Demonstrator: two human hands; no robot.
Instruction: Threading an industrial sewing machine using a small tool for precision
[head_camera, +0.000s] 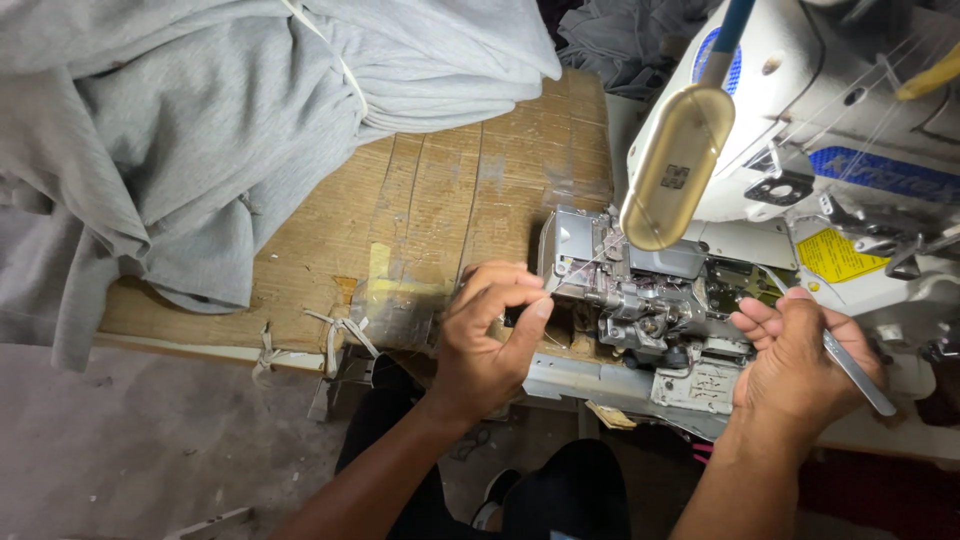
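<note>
My left hand (487, 335) is at the left side of a sewing machine's open looper area (645, 300), thumb and forefinger pinched on a thin thread (590, 262) that runs up toward the needle bar. My right hand (800, 360) is on the machine's right, fingers curled around metal tweezers (858, 372) whose shaft sticks out past the wrist. The white machine body (800, 110) rises above both hands, with a tan oval lamp head (675, 165) hanging over the metal parts.
Grey knit fabric (200, 130) is heaped over the left of the cardboard-covered table (440, 200). More dark grey cloth (630, 40) lies at the back. My dark-trousered legs (560, 490) and a concrete floor (150, 450) show below the table edge.
</note>
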